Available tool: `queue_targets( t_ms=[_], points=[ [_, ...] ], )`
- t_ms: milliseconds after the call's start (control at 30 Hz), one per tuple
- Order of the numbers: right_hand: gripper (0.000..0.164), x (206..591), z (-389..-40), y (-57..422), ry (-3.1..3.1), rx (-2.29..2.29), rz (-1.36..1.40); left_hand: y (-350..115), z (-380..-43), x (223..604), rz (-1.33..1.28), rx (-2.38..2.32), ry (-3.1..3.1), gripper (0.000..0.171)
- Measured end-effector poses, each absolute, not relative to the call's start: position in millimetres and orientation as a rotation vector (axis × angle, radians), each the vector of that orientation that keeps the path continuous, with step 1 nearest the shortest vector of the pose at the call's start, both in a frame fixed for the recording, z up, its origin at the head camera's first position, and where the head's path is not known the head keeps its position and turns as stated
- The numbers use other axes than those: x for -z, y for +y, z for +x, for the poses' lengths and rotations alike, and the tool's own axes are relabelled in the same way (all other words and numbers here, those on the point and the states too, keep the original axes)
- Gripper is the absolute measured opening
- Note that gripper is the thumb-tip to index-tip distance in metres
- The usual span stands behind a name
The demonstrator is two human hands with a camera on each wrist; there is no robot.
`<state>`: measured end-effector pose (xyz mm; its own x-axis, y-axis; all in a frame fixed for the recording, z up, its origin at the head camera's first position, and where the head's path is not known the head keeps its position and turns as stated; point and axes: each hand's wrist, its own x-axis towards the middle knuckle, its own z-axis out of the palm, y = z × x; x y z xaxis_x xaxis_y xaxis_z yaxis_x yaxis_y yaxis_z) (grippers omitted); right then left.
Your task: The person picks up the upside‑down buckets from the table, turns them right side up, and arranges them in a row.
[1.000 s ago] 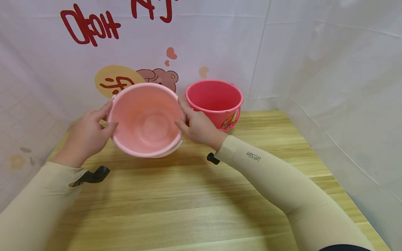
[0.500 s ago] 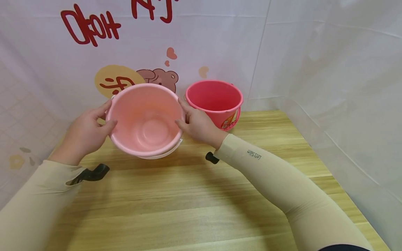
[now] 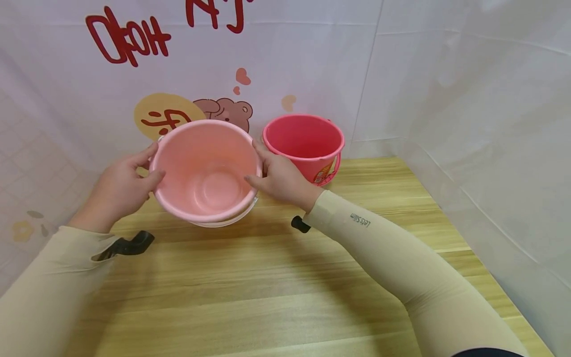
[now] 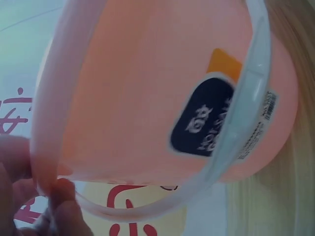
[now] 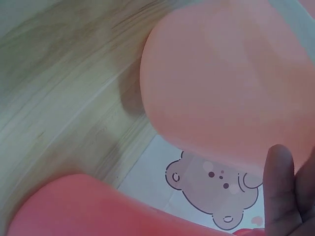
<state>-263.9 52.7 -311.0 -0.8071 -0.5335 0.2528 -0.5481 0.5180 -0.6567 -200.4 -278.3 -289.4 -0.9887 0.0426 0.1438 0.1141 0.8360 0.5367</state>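
A light pink bucket [image 3: 209, 144] is tilted, its mouth facing me. My left hand [image 3: 122, 186] grips its rim on the left, thumb inside and fingers outside. On the right side of the rim, my right hand [image 3: 285, 181] grips likewise, thumb over the inner edge. The left wrist view shows the bucket's outer wall [image 4: 133, 98] with a dark label [image 4: 202, 118] and a whitish handle [image 4: 246, 98] hanging across it. Fingers [image 5: 280, 182] lie against the wall in the right wrist view. Whether its base touches the table is hard to tell.
A darker pink bucket [image 3: 305, 136] stands upright at the back, just beyond my right hand, its handle [image 3: 332, 173] hanging at the right. The wooden table [image 3: 250, 297] is bounded by white printed sheets [image 3: 312, 59] behind and at both sides.
The light pink bucket has tilted slightly, its lower rim rising a little and more of its outer underside showing. Both hands keep their hold; the darker bucket has not moved.
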Motion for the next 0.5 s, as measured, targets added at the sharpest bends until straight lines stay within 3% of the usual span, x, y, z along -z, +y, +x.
queue_targets(
  t_ms=[167,333,500],
  points=[
    [0.094,309.2,-264.4,51.0,-2.735,-1.245,0.922,-275.5,-197.8,295.4,-0.074,0.876,-2.8,0.066],
    [0.096,309.8,-264.6,51.1,-2.728,-1.224,0.943,-273.0,-193.2,301.5,-0.088,0.819,-2.769,0.074],
    [0.115,312.0,-262.5,53.0,-2.769,-1.248,0.993,-270.5,-191.4,309.9,-0.12,0.807,-2.702,0.075]
  ],
)
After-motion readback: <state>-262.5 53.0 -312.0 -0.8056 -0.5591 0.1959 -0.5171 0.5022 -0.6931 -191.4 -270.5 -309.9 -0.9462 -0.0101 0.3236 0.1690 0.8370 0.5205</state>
